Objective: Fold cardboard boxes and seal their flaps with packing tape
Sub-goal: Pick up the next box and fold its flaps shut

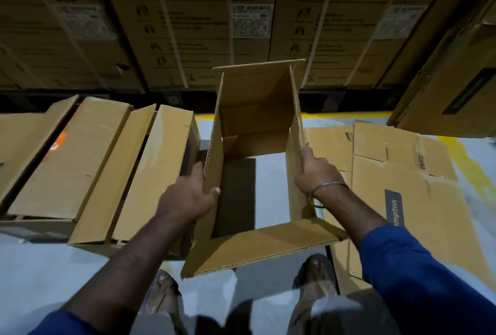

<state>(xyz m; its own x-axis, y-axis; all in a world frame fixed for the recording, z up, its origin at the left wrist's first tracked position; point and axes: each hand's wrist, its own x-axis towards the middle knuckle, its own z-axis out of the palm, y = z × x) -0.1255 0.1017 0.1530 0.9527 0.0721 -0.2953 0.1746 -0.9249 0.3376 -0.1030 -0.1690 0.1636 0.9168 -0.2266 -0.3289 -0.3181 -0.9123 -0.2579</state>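
The fingers point(214, 191) of the left hand point(188, 198) and the right hand point(314, 171) curl over opposite walls of the open box point(255, 109). It is only squared into a tube: the floor point(271, 187) shows through, no flap is folded, and I see no tape.

The open box point(255, 152) stands on the floor point(40, 267) between the person's hands: left hand point(188, 198) on its left wall, right hand point(316, 171) on its right wall. Left of the box lie folded cartons point(80, 157); right of it, flattened cardboard point(402, 173). Behind it stand stacked cartons point(188, 21).
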